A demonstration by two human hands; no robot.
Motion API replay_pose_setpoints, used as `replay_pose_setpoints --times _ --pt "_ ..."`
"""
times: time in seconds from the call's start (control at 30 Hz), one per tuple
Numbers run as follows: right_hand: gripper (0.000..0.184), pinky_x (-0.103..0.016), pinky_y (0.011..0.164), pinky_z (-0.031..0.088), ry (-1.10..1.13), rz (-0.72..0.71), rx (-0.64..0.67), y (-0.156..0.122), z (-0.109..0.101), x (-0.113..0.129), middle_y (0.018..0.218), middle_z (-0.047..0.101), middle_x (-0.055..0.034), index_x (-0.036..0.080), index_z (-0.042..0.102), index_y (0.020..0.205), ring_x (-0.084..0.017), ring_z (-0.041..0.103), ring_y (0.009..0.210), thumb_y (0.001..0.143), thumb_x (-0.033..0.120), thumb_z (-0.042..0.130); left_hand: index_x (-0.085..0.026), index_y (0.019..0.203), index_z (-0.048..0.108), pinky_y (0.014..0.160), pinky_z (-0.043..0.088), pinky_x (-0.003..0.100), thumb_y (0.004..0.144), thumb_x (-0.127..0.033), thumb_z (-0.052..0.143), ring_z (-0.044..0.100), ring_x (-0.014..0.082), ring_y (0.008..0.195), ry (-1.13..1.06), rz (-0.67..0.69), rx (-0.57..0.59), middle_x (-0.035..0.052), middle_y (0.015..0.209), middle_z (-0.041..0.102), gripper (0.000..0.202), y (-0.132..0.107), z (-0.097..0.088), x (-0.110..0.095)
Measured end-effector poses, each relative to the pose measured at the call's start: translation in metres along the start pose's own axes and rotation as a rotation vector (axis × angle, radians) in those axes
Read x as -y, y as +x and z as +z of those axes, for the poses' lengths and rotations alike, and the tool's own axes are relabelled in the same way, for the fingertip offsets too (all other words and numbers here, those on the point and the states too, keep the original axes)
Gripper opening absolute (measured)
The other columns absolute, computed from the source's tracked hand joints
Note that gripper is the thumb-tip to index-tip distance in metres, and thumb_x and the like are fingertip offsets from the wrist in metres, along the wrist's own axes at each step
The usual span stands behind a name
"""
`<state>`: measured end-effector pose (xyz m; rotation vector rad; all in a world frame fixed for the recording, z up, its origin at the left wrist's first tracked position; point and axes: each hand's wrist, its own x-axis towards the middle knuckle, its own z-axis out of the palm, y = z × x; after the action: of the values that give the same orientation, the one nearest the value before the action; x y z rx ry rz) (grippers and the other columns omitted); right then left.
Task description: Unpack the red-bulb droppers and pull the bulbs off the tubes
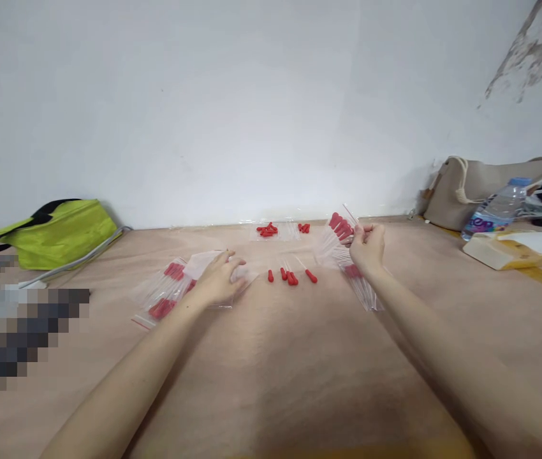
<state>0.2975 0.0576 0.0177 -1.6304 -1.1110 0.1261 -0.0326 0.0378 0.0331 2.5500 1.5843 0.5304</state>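
Observation:
My right hand (pixel 368 247) pinches the top of a clear zip bag (pixel 331 245) that holds several droppers with red rubber bulbs and clear stems. Beneath it, another bag of droppers (pixel 363 287) lies on the table. On the left, my left hand (pixel 220 280) is open, fingers apart, over a clear bag; whether it touches the plastic I cannot tell. Beside that hand lie filled bags of red-bulbed droppers (pixel 162 307), partly covered by my forearm. Between my hands, several loose droppers (pixel 291 278) lie with their red bulbs toward me.
Further back, near the wall, are a bag of red bulbs (pixel 267 229) and a small red cluster (pixel 304 228). A lime-green pouch (pixel 67 236) stands at left. At right are a beige bag (pixel 486 178), a water bottle (pixel 493 207) and a white box (pixel 500 252).

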Motion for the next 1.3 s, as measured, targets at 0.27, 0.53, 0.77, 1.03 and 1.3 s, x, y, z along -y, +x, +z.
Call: replay_pose_setpoints --times 0.27,0.53,0.77,1.03,1.3 --pt "0.04 -0.028 0.058 0.05 1.033 0.44 0.424 -0.1 -0.001 0.038 0.06 0.058 0.0055 0.023 0.034 0.075 -0.014 0.062 0.058 0.064 0.045 0.066 -0.018 0.121 0.035 0.068 0.049 0.03 0.077 -0.041 0.056 0.062 0.0147 0.073 -1.309 -0.396 0.082 0.0069 0.091 0.061 0.054 -0.005 0.026 -0.064" --pt "0.054 -0.024 0.045 0.044 0.763 0.384 0.82 -0.128 -0.007 0.032 0.057 0.055 0.0106 0.023 0.033 0.089 -0.009 0.052 0.043 0.054 0.037 0.072 -0.014 0.091 0.058 0.049 0.039 0.019 0.057 -0.034 0.074 0.051 0.007 0.05 -0.976 -0.262 0.303 -0.0026 0.064 0.057 0.042 -0.007 0.021 -0.029" --pt "0.046 -0.021 0.047 0.041 0.613 0.41 0.922 -0.141 -0.003 0.034 0.055 0.057 0.0102 0.023 0.03 0.079 -0.008 0.053 0.045 0.054 0.028 0.069 -0.015 0.083 0.059 0.05 0.039 0.021 0.061 -0.035 0.069 0.052 0.012 0.056 -0.536 -0.03 0.349 -0.0011 0.064 0.057 0.031 -0.008 0.019 -0.021" --pt "0.056 -0.019 0.046 0.034 0.734 0.416 0.895 -0.146 0.002 0.033 0.046 0.052 0.0125 0.022 0.025 0.071 -0.006 0.047 0.041 0.045 0.025 0.075 -0.022 0.098 0.06 0.085 0.038 0.029 0.083 -0.02 0.047 0.05 0.0158 0.096 -0.213 0.617 0.075 0.0052 0.102 0.055 0.02 -0.017 0.019 -0.064" --pt "0.056 -0.018 0.043 0.032 0.782 0.403 0.947 -0.144 -0.001 0.032 0.049 0.053 0.0115 0.023 0.026 0.072 -0.006 0.046 0.041 0.047 0.031 0.075 -0.024 0.097 0.061 0.086 0.035 0.032 0.087 -0.025 0.045 0.049 0.0156 0.097 -0.025 0.834 0.028 0.0029 0.108 0.056 0.019 -0.01 0.034 -0.063"
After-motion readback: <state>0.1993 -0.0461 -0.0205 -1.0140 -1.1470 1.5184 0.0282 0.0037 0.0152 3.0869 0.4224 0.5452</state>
